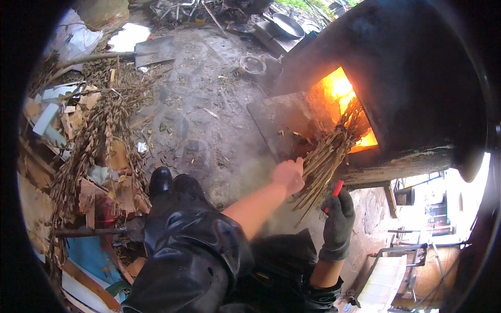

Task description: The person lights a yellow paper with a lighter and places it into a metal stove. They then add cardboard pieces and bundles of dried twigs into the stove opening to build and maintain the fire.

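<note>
A grey, dusty floor [182, 104] is spreading across the middle, with bits of straw and litter lying scattered over it and a pale haze hanging low. On the left, a scrap heap is covering the ground: torn cardboard [125, 193], a white foam block [47, 119] and a blue sheet [90, 258] are showing there. A shovel [155, 50] is lying near a white plastic bag [84, 41] at upper left. Toward the top, a dark pan [288, 25] is sitting near green plants [293, 4]. Strong daylight is washing out the right side, where a black bucket [405, 197] and a metal frame [417, 255] are standing.
</note>
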Demonstrator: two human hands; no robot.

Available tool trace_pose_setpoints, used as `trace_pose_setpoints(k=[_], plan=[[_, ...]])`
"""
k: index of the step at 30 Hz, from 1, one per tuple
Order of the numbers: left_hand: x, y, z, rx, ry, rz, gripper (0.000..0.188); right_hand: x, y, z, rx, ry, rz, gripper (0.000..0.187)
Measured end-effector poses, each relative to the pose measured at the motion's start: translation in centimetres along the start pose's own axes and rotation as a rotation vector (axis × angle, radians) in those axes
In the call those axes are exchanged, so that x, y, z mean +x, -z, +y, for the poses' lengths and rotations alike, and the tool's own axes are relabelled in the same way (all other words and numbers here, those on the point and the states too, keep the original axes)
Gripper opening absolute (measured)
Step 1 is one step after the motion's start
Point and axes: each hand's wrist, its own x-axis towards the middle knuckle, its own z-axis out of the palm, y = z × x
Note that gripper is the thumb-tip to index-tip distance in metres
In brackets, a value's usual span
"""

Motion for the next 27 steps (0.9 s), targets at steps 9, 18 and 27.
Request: trace_pose_setpoints(k=[9, 18, 27], plan=[[0.6, 0.4, -0.3, 0.017, 0.056, -0.111, 0.045, -0.1, 0.2, 0.1, 0.049, -0.001, 0.034, 0.030], [0.2, 0.8, -0.2, -0.009, 0.030, -0.049, 0.044, 0.1, 0.4, 0.0, 0.069, 0.026, -0.026, 0.023], [-0.3, 1.2, 0.4, 0.002, 0.021, -0.122, 0.056, 0.0, 0.7, 0.0, 0.067, 0.028, -0.017, 0.025]])
